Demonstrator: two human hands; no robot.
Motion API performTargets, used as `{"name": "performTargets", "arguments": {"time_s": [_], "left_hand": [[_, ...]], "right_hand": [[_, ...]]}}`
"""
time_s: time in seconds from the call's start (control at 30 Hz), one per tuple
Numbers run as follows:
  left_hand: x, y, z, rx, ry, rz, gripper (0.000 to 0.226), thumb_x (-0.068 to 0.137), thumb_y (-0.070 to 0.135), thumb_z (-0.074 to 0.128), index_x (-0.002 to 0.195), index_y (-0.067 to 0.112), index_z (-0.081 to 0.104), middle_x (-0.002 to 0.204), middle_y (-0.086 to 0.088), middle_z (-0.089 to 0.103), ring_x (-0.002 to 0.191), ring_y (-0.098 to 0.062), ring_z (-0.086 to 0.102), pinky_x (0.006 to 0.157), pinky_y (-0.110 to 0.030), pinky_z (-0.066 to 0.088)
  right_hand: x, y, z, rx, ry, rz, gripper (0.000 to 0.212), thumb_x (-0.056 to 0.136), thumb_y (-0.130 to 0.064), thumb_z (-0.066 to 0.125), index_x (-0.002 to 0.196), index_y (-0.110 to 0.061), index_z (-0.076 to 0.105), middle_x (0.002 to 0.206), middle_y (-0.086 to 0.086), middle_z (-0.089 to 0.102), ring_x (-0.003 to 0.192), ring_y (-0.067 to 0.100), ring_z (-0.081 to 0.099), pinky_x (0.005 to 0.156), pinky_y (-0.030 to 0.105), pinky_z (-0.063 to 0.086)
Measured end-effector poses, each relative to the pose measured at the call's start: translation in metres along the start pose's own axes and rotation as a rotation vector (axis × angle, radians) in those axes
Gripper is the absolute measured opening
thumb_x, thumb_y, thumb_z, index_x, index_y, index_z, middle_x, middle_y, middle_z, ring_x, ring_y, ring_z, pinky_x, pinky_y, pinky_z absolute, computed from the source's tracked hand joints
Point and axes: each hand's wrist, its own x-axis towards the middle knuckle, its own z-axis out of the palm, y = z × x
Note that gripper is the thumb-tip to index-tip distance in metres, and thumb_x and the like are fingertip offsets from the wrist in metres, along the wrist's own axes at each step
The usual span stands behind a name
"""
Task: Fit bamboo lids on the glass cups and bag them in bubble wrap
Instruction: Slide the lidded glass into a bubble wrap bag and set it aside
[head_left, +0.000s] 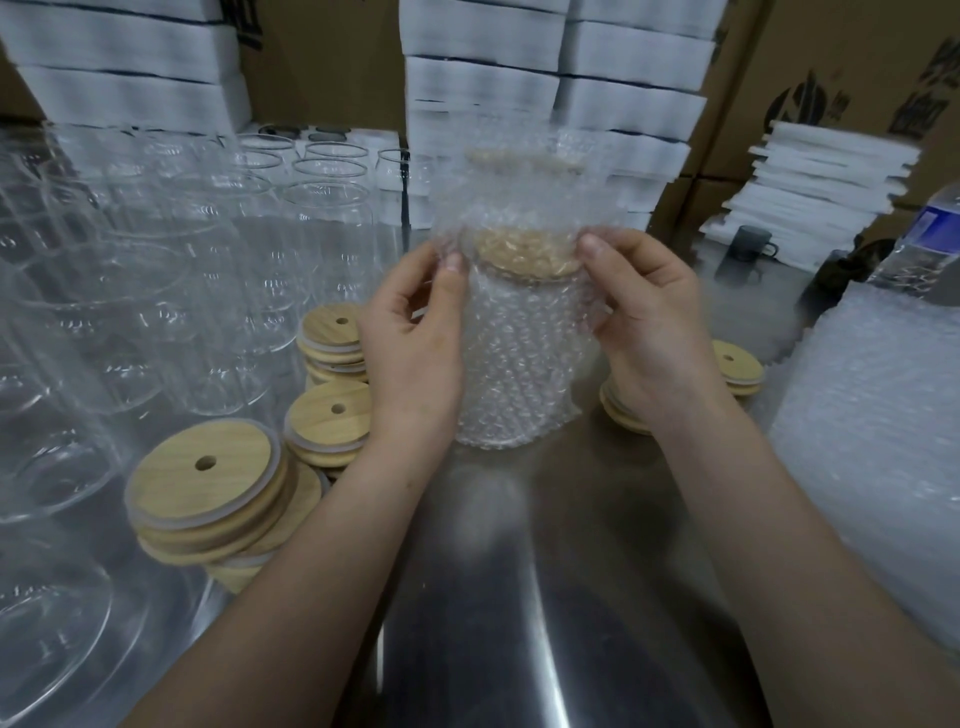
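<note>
Bubble wrap bag (519, 312) upright between both hands, glass cup (514, 389) inside, bamboo lid (525, 255) fitted on cup, sitting right between thumb tips. Left hand (415, 358) pinching bag edge at lid height, thumb and fingers curled on wrap. Right hand (654, 322) same deal, opposite edge. Bag mouth sticks up past fingertips. Loose lids (208, 483) stacked below left fingers, empty cups (260, 249) further left of them. Steel table (519, 571) underneath.
</note>
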Motion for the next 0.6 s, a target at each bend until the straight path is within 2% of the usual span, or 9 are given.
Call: {"name": "performTargets", "arguments": {"time_s": [0.07,0.2,0.33,0.43,0.5,0.6], "left_hand": [[0.0,0.003,0.001,-0.004,0.013,0.016,0.018,0.097,0.01,0.057,0.111,0.012,0.067,0.101,0.001,0.07,0.095,-0.004,0.063,0.087,-0.022,0.051],[-0.001,0.006,0.0,0.03,0.008,0.054,0.017,0.095,0.011,0.059,0.103,0.022,0.068,0.105,-0.009,0.07,0.09,-0.003,0.063,0.079,-0.019,0.05],[-0.001,0.01,0.0,0.003,-0.034,0.043,0.019,0.092,0.016,0.057,0.108,0.016,0.068,0.105,-0.005,0.068,0.095,-0.009,0.063,0.082,-0.025,0.049],[-0.001,0.014,-0.002,-0.053,-0.103,0.006,0.042,0.085,0.022,0.058,0.124,0.008,0.063,0.119,-0.015,0.065,0.11,-0.026,0.062,0.093,-0.04,0.051],[0.001,0.017,-0.002,-0.048,-0.109,0.005,0.046,0.083,0.024,0.063,0.126,0.009,0.063,0.12,-0.014,0.065,0.11,-0.024,0.063,0.094,-0.035,0.052],[0.005,0.019,-0.002,-0.066,-0.071,0.011,0.03,0.082,0.014,0.069,0.111,0.008,0.07,0.103,-0.005,0.073,0.096,-0.02,0.067,0.086,-0.029,0.054]], "right_hand": [[-0.001,-0.001,-0.002,0.019,-0.005,-0.005,0.004,0.076,-0.021,0.074,0.079,-0.021,0.071,0.077,-0.007,0.068,0.064,0.009,0.053,0.059,0.023,0.045],[-0.001,-0.002,-0.004,0.046,-0.013,-0.028,0.017,0.07,-0.022,0.075,0.082,-0.016,0.064,0.072,-0.005,0.063,0.056,0.007,0.05,0.049,0.019,0.043],[0.0,-0.002,-0.003,0.056,-0.01,-0.045,0.015,0.071,-0.02,0.074,0.081,-0.017,0.063,0.075,-0.006,0.064,0.055,0.006,0.05,0.048,0.018,0.043],[0.0,-0.002,-0.003,0.014,-0.011,-0.053,0.019,0.072,-0.021,0.075,0.089,-0.016,0.069,0.083,-0.004,0.068,0.068,0.012,0.058,0.06,0.025,0.049],[0.0,-0.001,-0.001,-0.006,-0.006,-0.055,0.022,0.072,-0.023,0.075,0.093,-0.017,0.073,0.09,0.0,0.071,0.085,0.025,0.059,0.074,0.036,0.049],[-0.002,-0.001,0.001,-0.001,-0.024,-0.068,0.018,0.072,-0.024,0.076,0.09,-0.021,0.077,0.088,0.0,0.071,0.087,0.03,0.053,0.075,0.039,0.047]]}}
